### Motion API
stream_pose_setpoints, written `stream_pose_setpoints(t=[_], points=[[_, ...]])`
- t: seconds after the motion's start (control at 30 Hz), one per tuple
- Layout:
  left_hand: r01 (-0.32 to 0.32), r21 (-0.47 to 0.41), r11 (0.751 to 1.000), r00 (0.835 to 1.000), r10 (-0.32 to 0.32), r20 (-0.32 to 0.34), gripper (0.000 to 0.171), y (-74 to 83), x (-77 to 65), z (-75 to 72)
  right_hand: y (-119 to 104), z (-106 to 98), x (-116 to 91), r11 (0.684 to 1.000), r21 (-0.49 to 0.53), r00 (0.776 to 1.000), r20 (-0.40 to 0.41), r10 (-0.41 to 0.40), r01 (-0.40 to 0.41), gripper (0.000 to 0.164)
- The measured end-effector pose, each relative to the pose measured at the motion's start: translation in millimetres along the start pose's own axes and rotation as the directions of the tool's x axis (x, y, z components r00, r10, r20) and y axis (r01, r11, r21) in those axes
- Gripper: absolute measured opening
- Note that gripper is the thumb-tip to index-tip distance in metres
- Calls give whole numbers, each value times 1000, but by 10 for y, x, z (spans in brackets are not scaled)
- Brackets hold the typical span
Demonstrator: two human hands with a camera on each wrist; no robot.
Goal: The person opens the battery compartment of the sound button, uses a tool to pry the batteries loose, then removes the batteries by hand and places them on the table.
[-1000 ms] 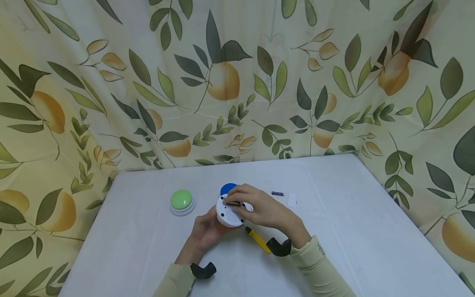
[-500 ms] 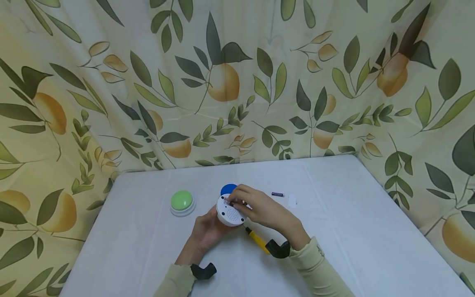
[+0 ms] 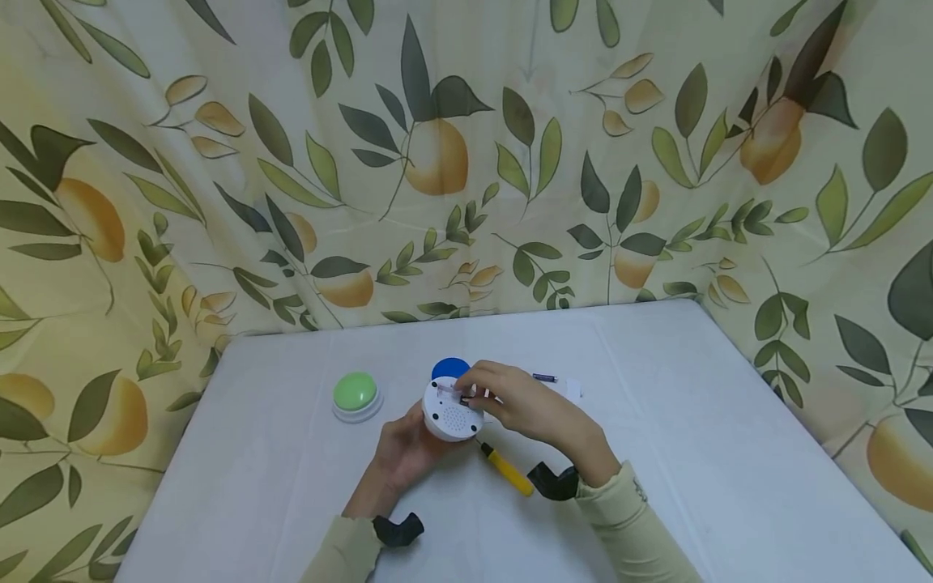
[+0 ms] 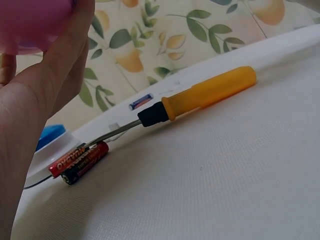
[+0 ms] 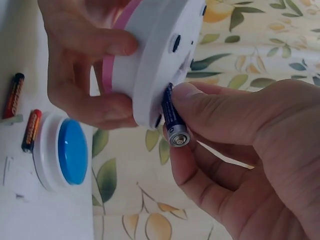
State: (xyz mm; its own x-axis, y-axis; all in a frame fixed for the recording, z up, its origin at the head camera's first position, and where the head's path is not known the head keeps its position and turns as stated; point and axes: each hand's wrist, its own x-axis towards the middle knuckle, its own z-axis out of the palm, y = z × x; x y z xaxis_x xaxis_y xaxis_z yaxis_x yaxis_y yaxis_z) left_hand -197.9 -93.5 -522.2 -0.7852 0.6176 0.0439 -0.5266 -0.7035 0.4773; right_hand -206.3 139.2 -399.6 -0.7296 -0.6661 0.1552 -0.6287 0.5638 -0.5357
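My left hand (image 3: pixel 404 455) grips a round white push-button device (image 3: pixel 453 421) from below, its underside turned up. That underside shows black feet, speaker holes and an uncovered battery compartment (image 3: pixel 446 390). A pink dome (image 4: pixel 35 25) forms its other face, visible in the left wrist view. Between thumb and fingers, my right hand (image 3: pixel 535 409) pinches a small dark-blue battery (image 5: pixel 173 117). In the right wrist view, the battery lies close against the device's underside, one end pointing outward; its other end is hidden by the thumb.
A yellow-handled screwdriver (image 3: pixel 506 471) lies below the hands. Behind them sits a blue-topped button (image 3: pixel 449 368), with red-and-black batteries (image 4: pixel 87 162) near it. A green-topped button (image 3: pixel 355 393) stands left. Another blue battery (image 3: pixel 544 378) and a small white piece (image 3: pixel 576 389) lie right.
My right hand has drawn slightly to the right across the underside, so more of the battery compartment shows. The left hand and the device have stayed nearly in place.
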Motion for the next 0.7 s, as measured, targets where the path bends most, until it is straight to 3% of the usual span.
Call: stream_pose_setpoints(t=[0.13, 0.4, 0.7], points=[[-8, 5, 1000, 999, 9, -44, 88, 18, 20, 13, 4, -49, -6, 999, -14, 1000, 0, 29, -29, 28], [-12, -43, 999, 999, 10, -48, 89, 0, 12, -10, 87, -86, -28, 998, -27, 998, 3, 61, -61, 26], [-2, 6, 1000, 997, 2, -77, 84, -5, 31, 1, 291, -186, -51, 993, -60, 994, -30, 102, -103, 23]])
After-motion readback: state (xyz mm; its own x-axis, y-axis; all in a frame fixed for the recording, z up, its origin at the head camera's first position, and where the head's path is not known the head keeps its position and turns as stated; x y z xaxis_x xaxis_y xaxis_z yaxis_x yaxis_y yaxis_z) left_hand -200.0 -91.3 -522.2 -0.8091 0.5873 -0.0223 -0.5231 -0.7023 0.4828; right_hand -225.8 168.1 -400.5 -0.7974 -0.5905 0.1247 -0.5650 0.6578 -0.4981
